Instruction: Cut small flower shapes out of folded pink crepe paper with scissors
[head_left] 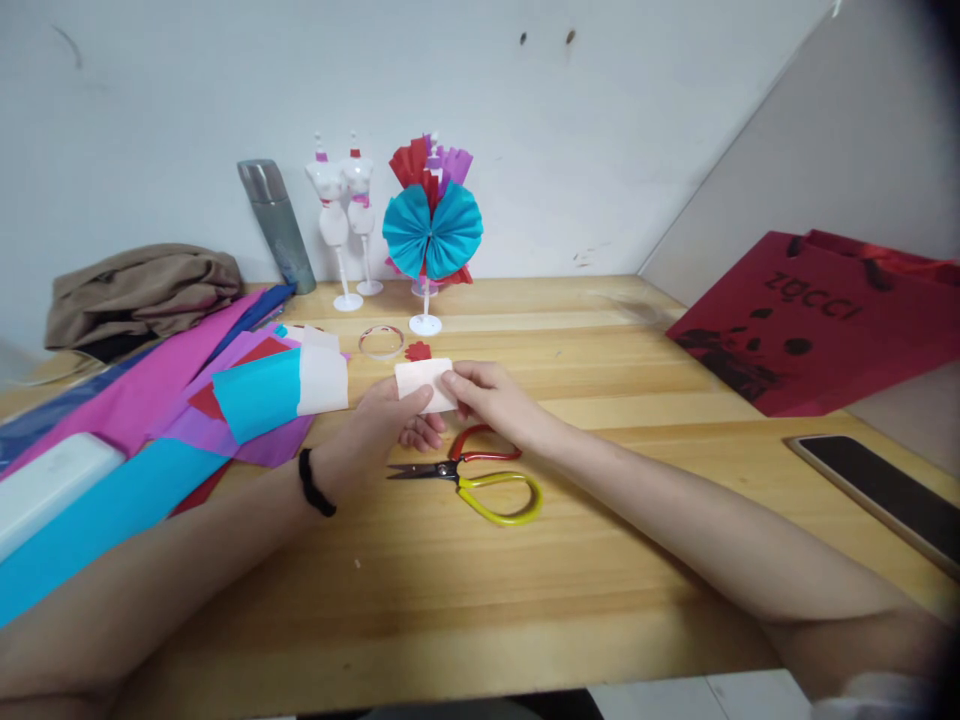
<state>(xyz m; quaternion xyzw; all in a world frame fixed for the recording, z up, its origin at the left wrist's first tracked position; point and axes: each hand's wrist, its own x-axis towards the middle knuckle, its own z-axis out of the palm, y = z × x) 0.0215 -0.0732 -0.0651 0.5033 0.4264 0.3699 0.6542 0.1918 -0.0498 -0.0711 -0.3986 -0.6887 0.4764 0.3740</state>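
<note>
Both hands hold a small pale pink rectangle of paper (411,377) above the middle of the table. My left hand (397,408) pinches its left side, thumb on top and the other fingers curled below. At the right edge, my right hand (486,392) grips it between thumb and fingers. Just below lies a pair of scissors (450,470) with one red and one yellow handle, blades pointing left and slightly apart. Behind the paper sits a little red scalloped paper piece (418,351), next to a roll of clear tape (381,342).
Coloured paper sheets (255,395), a white box-like object (56,490) and brown cloth (142,290) lie left. Behind stand a leaning flask (277,225), white mini mannequins (330,220) and one dressed in a blue pleated paper fan (433,232). Right are a red bag (795,330) and phone (877,490).
</note>
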